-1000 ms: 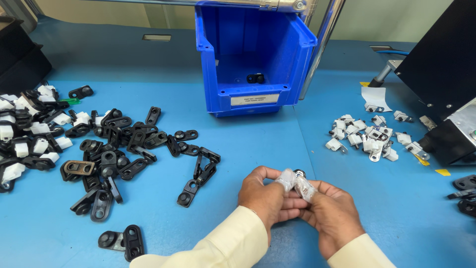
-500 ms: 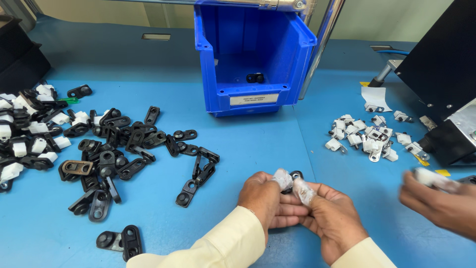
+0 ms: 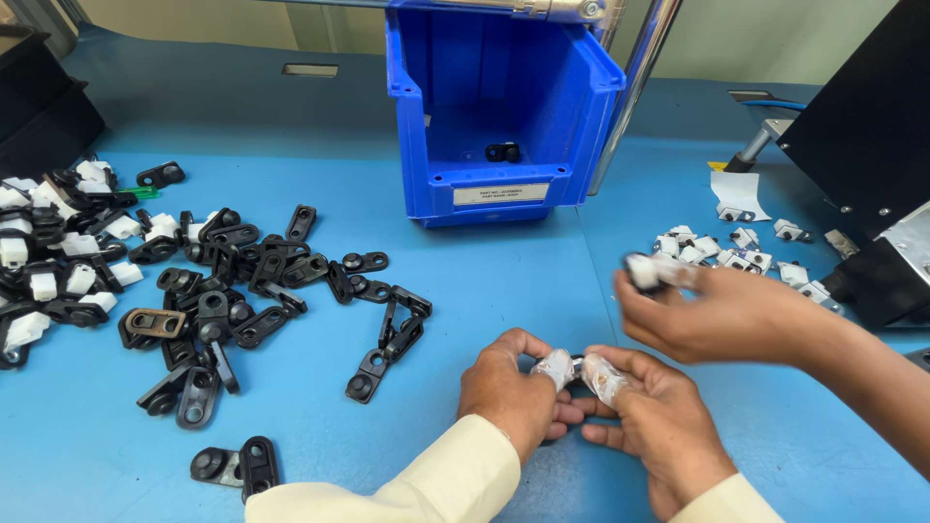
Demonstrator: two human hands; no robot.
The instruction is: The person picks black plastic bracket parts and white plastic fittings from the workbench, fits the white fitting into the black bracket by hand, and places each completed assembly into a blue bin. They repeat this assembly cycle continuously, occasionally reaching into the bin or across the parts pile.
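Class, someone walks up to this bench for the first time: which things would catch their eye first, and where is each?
The blue bin at the back centre of the blue table stands out, with one black part inside. At the front, the left hand and right hand meet on a small part, fingertips taped white. A co-worker's hand reaches in from the right holding a white piece, and a heap of black brackets spreads across the left.
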